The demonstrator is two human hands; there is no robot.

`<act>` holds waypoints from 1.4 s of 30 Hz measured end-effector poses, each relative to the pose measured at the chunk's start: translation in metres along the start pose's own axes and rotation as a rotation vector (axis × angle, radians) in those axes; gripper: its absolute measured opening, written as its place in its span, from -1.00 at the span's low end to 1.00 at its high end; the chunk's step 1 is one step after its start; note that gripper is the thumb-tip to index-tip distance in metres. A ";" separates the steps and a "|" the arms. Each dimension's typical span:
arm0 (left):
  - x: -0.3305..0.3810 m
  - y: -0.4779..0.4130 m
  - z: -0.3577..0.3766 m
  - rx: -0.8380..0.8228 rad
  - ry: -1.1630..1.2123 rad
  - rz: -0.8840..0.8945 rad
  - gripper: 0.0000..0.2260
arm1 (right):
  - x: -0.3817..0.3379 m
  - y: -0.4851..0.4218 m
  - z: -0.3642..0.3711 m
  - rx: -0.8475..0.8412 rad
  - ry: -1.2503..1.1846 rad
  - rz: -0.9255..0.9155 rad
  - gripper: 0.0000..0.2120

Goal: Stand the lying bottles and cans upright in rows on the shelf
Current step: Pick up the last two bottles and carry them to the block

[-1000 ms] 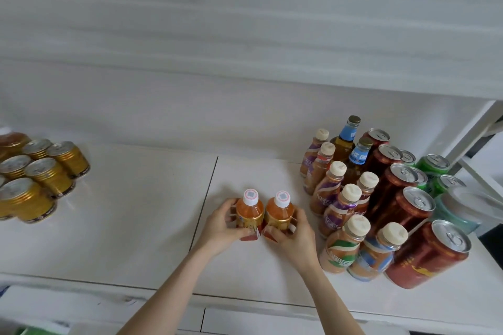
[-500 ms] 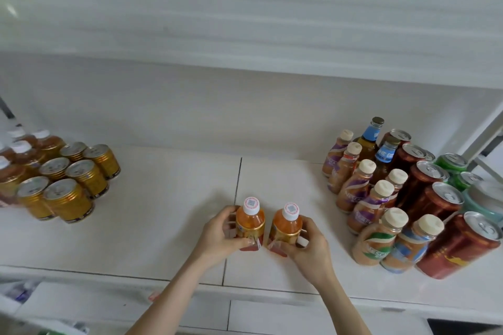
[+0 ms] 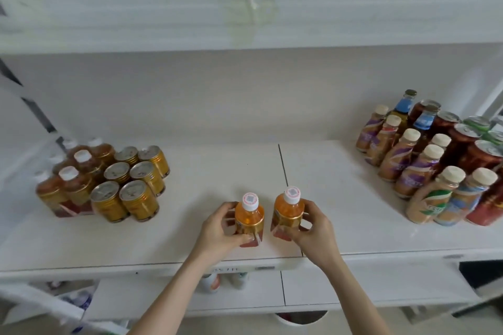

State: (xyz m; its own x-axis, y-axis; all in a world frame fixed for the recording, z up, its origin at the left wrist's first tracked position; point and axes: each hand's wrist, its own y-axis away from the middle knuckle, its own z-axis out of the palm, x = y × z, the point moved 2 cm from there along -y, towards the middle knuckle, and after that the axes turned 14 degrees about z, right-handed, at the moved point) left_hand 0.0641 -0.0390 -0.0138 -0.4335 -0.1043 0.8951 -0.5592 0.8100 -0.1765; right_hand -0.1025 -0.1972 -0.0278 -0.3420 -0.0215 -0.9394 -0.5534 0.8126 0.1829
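- The left hand (image 3: 217, 228) wraps the left orange bottle (image 3: 249, 219) at label height; its fingers (image 3: 245, 239) are curled closed around the body, thumb in front.
- The right hand (image 3: 313, 228) grips the right orange bottle (image 3: 289, 211) the same way, fingers closed on the label band.
- Both bottles are upright, caps up, near the front edge of the shelf (image 3: 190, 171), a small gap between them. Whether the bases rest on the shelf or hang just above it cannot be told.
- The grip sits low on the body, which likely keeps each bottle vertical and leaves the cap clear.
- One bottle per hand allows the pair to be set side by side as the start of a row.
- The pair stands in the bare middle stretch, close to the panel seam (image 3: 283, 168), well apart from both finished groups.
- At left, gold cans (image 3: 130, 185) stand in rows beside brown bottles (image 3: 79, 182); at right, cream-capped bottles (image 3: 424, 168) and red cans (image 3: 473, 149) stand in rows.
- No item is seen lying on this shelf, so the task appears nearly complete.
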 end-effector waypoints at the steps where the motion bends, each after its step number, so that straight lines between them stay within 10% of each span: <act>1: -0.002 0.002 -0.009 0.002 -0.002 0.000 -0.48 | -0.003 0.003 0.010 -0.010 0.007 -0.006 -0.43; 42: -0.179 0.081 -0.390 0.080 -0.024 -0.133 -0.42 | -0.113 0.075 0.432 -0.162 0.113 -0.053 -0.43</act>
State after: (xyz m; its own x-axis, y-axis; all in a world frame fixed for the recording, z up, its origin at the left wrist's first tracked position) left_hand 0.3723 0.2706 -0.0285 -0.3680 -0.2217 0.9030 -0.6668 0.7398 -0.0902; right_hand 0.2222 0.1176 -0.0331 -0.3872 -0.1344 -0.9121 -0.6845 0.7046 0.1868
